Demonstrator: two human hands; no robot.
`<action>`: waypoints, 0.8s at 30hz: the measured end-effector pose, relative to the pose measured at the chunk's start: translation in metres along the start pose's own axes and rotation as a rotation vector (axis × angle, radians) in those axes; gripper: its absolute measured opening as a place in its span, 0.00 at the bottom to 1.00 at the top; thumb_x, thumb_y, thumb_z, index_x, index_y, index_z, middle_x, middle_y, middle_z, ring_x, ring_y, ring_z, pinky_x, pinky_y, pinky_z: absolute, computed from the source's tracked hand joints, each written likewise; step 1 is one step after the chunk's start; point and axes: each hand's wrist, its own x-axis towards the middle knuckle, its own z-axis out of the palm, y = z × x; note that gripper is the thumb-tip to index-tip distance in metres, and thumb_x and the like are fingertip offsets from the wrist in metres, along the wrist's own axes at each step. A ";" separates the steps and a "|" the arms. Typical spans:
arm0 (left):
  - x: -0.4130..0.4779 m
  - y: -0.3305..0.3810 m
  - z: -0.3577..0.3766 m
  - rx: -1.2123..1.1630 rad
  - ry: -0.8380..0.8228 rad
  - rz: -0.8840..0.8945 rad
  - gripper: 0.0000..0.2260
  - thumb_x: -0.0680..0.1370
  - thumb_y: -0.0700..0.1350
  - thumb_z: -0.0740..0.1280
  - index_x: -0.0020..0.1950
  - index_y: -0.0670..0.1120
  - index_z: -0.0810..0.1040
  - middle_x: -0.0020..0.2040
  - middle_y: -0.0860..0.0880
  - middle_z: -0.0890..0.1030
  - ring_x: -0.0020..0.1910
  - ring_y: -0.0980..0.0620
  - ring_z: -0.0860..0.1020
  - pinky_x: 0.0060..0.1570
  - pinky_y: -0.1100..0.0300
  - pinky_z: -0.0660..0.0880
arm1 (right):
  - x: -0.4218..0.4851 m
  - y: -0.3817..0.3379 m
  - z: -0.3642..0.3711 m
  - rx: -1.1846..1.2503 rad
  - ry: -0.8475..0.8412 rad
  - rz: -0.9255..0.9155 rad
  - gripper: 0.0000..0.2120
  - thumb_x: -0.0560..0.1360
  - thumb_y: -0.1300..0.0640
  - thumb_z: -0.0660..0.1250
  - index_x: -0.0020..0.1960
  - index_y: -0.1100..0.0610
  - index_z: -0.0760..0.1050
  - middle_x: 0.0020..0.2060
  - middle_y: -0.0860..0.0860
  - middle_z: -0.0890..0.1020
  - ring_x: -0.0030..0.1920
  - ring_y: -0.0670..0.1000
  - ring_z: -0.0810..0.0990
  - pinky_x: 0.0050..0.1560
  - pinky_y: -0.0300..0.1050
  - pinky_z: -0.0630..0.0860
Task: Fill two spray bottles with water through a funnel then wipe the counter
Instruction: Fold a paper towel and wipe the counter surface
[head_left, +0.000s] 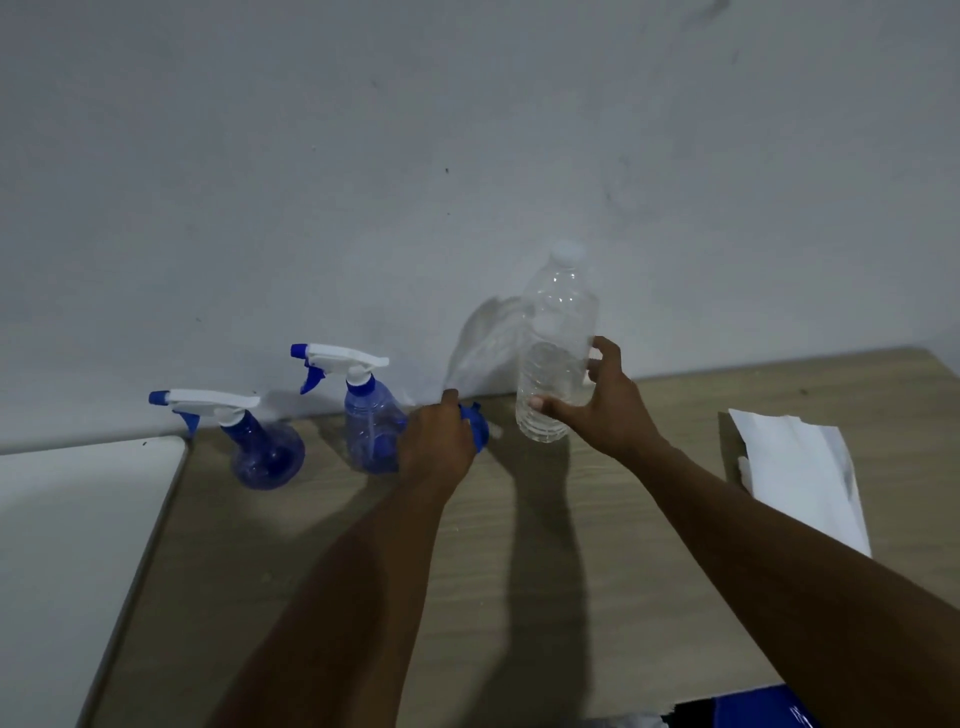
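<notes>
Far left, against the wall: round-bodied spray bottle (267, 457), trigger head fitted, leaning slightly on the surface (519, 571). Just right of it: second spray bottle (371, 434), upright, trigger head also fitted, touching or nearly touching the left hand (434, 447). Both heads on, so no filling possible yet; judged an early step. Risk one: left hand working hard beside the second spray bottle, so a sideways knock likely to tip it into the leaning one. Risk two: blue funnel (475, 423) mostly hidden under the left hand, spout direction not readable; poor seating in a narrow neck likely to send water over the surface. Risk three: clear water bottle (553, 353) thin-walled and ribbed, cap on; a hard squeeze once uncapped likely to force water out. Risk four: white paper towel (800, 473) lying far right, well apart from the bottles, needed dry for the wipe; keep the pour away from it. Left fingers (449, 402): curled closed over the funnel, gripping it low against the surface. Right hand (605, 410): wrapped around the lower half of the water bottle, right fingers (597, 358) spread wide around the body, thumb across the near side, bottle upright and apparently just clear of the surface, contact not certain.
</notes>
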 end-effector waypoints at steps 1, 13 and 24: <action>-0.008 0.004 -0.001 -0.022 0.028 0.009 0.17 0.82 0.47 0.61 0.71 0.47 0.69 0.55 0.43 0.82 0.53 0.42 0.81 0.49 0.45 0.80 | -0.008 0.006 -0.006 -0.016 0.014 0.031 0.49 0.64 0.36 0.78 0.75 0.51 0.58 0.67 0.55 0.76 0.65 0.54 0.76 0.60 0.47 0.73; -0.122 0.154 0.071 -0.258 -0.183 0.109 0.10 0.75 0.55 0.69 0.52 0.51 0.80 0.44 0.52 0.83 0.47 0.52 0.81 0.44 0.60 0.72 | -0.142 0.163 -0.152 -0.166 0.382 0.256 0.09 0.78 0.55 0.69 0.57 0.56 0.76 0.42 0.53 0.83 0.41 0.52 0.81 0.43 0.44 0.74; -0.107 0.305 0.158 -0.405 -0.303 -0.192 0.12 0.74 0.55 0.74 0.45 0.48 0.78 0.51 0.47 0.84 0.53 0.45 0.81 0.46 0.58 0.71 | -0.100 0.229 -0.220 0.198 0.288 0.394 0.07 0.77 0.57 0.63 0.53 0.49 0.74 0.49 0.51 0.80 0.50 0.56 0.79 0.52 0.54 0.78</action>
